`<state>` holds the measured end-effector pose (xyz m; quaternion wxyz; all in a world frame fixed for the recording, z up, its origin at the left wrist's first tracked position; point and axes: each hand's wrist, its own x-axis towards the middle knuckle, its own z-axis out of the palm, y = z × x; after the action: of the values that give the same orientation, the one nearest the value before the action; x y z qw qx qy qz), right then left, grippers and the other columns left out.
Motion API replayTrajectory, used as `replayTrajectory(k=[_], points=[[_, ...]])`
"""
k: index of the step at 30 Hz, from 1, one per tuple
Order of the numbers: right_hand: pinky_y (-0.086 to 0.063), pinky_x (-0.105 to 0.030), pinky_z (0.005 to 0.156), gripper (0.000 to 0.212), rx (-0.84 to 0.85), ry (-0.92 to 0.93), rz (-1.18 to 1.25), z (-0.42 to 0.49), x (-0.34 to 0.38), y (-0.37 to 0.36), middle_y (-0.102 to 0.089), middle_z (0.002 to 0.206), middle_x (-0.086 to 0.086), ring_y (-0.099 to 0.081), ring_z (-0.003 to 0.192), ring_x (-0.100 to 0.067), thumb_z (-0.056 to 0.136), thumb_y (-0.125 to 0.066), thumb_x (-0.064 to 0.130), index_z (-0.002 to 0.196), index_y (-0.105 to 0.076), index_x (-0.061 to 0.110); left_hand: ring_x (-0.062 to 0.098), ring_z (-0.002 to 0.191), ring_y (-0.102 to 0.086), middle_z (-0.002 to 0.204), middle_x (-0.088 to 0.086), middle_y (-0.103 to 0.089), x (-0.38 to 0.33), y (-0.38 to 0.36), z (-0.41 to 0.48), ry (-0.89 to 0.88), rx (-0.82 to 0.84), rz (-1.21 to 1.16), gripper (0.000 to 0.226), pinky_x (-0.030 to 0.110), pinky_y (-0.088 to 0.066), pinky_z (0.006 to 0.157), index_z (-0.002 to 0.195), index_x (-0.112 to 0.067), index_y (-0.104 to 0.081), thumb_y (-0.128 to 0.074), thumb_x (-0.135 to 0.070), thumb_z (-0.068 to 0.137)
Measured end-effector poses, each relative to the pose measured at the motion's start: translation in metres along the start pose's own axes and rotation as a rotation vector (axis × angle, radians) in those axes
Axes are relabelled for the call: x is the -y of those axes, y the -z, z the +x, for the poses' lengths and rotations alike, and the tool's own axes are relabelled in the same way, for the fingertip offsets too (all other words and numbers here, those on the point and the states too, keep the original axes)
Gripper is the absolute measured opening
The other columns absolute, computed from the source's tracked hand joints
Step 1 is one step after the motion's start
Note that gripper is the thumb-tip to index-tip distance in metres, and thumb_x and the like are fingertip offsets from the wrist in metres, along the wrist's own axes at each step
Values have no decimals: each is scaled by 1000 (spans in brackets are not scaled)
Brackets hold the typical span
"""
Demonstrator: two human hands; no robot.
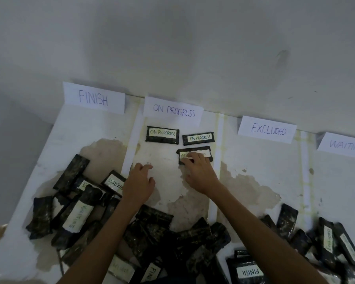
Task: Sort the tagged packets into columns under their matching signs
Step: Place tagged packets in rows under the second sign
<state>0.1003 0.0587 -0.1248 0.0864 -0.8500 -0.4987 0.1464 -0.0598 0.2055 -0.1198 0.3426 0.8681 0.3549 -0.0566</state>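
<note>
Paper signs line the far edge: FINISH [93,97], ON PROGRESS [173,111], EXCLUDED [267,129], WAITING [345,145]. Two black packets tagged ON PROGRESS [162,134] [198,138] lie side by side under the ON PROGRESS sign. A third such packet [201,151] lies below the right one; my right hand [200,173] rests on its near edge, fingers curled onto its tag. My left hand [140,181] hovers over the bare surface left of it, fingers loosely curled and holding nothing. A heap of black packets [152,232] fills the near side.
The white, stained table [254,171] is split into columns by pale tape strips [131,144]. Loose packets tagged WAITING [78,216], PROGRESS [115,182] and FINISH [247,271] lie in the near heap. More packets sit at the near right [326,242]. A grey wall stands behind.
</note>
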Motion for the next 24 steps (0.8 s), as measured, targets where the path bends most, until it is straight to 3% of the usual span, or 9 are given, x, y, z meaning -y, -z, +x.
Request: replayTrajectory(k=[4, 7, 14, 19, 24], points=[[-43, -44, 91, 50, 33, 39, 79, -17, 30, -13, -54, 123, -15, -50, 113, -34, 71, -69, 15, 120, -58, 14, 42, 107, -42, 124, 27, -38, 23, 8, -26, 340, -116, 144, 72, 48, -44, 85, 135, 5, -26, -61, -26, 80], [-45, -46, 88, 49, 60, 30, 111, -27, 44, -18, -55, 121, -15, -52, 112, -35, 70, -69, 15, 118, -60, 13, 45, 116, -39, 130, 29, -37, 34, 12, -33, 507, -107, 206, 84, 49, -41, 90, 134, 11, -24, -61, -44, 81], [-40, -42, 92, 48, 134, 5, 124, -45, 54, -23, -50, 127, -11, -47, 114, -31, 79, -62, 18, 126, -55, 16, 45, 126, -34, 145, 29, -19, 36, 4, -22, 531, -42, 228, 93, 46, -40, 97, 143, 4, -4, -53, -52, 85], [-36, -39, 97, 47, 178, -25, 134, -51, 53, -22, -47, 129, -9, -43, 119, -27, 82, -59, 18, 129, -51, 17, 46, 120, -38, 141, 29, -28, 31, -2, -20, 455, -77, 295, 85, 50, -35, 99, 145, -5, -10, -50, -49, 84], [-38, -39, 94, 46, 167, -35, 141, -52, 49, -25, -50, 124, -10, -44, 116, -27, 81, -59, 18, 127, -54, 16, 41, 110, -44, 133, 26, -34, 13, -6, -10, 395, -94, 247, 86, 46, -42, 88, 145, -8, -8, -60, -35, 82]])
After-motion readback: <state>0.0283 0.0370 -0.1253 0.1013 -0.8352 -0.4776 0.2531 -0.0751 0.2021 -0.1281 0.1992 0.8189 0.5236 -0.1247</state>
